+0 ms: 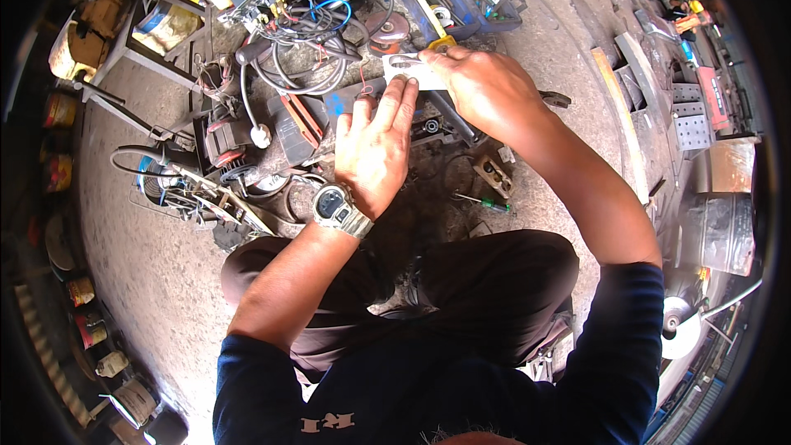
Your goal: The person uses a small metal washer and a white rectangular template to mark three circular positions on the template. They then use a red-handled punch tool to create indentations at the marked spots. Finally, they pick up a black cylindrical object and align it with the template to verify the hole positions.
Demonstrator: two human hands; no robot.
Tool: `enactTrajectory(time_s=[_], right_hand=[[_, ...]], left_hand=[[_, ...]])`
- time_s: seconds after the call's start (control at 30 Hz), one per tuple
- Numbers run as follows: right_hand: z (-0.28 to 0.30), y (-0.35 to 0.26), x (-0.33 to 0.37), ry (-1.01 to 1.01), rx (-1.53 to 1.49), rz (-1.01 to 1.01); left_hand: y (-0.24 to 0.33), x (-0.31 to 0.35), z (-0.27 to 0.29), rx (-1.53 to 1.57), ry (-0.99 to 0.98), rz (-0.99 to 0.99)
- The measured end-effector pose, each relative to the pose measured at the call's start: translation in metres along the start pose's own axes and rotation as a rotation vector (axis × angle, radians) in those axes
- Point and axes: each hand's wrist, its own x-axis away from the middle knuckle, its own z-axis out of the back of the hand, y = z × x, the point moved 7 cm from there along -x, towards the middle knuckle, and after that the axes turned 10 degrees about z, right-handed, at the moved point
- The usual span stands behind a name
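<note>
Left hand (372,144): fore and middle fingers together on near edge of white slotted plate (428,80), seemingly steadying it | Right hand (488,92): fingers curled at right end, pinch unclear | Plate: between hands, near blue toolbox (471,30)

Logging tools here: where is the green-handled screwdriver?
In the head view, the screwdriver lies right of centre, between the tan slotted block and the person's right knee.

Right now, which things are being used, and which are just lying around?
Seem in use:
white slotted piece
left hand, touching it
right hand, at its other end

Seem just lying about:
green-handled screwdriver
blue bin
pale plug
</note>
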Motion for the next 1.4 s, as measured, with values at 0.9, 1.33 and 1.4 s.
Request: enactTrajectory(time_s=[0.9, 1.33, 1.4], right_hand=[[-0.002, 0.004, 0.001, 0.129, -0.059, 0.048], [-0.003, 0.003, 0.003, 0.086, -0.010, -0.005], [0.002, 0.009, 0.002, 0.248, -0.186, -0.035]], left_hand=[[0.000, 0.000, -0.003, -0.013, 0.011, -0.026], [0.000, 0.000, -0.005, -0.013, 0.012, -0.030], [0.000, 0.000, -0.004, -0.016, 0.010, -0.031]])
